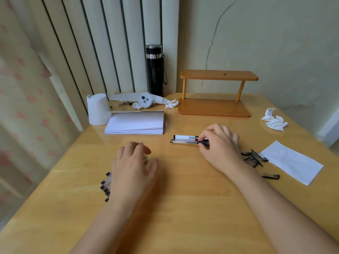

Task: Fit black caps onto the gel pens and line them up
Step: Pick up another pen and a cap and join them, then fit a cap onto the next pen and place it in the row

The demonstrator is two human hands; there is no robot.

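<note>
A clear gel pen with a black cap [185,142] lies on the wooden table [183,208], next to a thicker white marker [185,137]. My right hand [220,143] pinches the black cap end of the gel pen with its fingertips. My left hand [134,167] rests with fingers spread and relaxed over a pile of uncapped clear gel pens [106,186], whose black ends show at its left edge; most of the pile is hidden. Several loose black caps [254,157] lie to the right of my right wrist, and one more cap [271,176] lies apart nearer the table edge.
A white paper sheet [291,162] lies at the right. Behind are a paper stack [136,123], a white roll [97,109], a black flask [155,70], a wooden shelf stand [214,107] and crumpled tissues [275,121].
</note>
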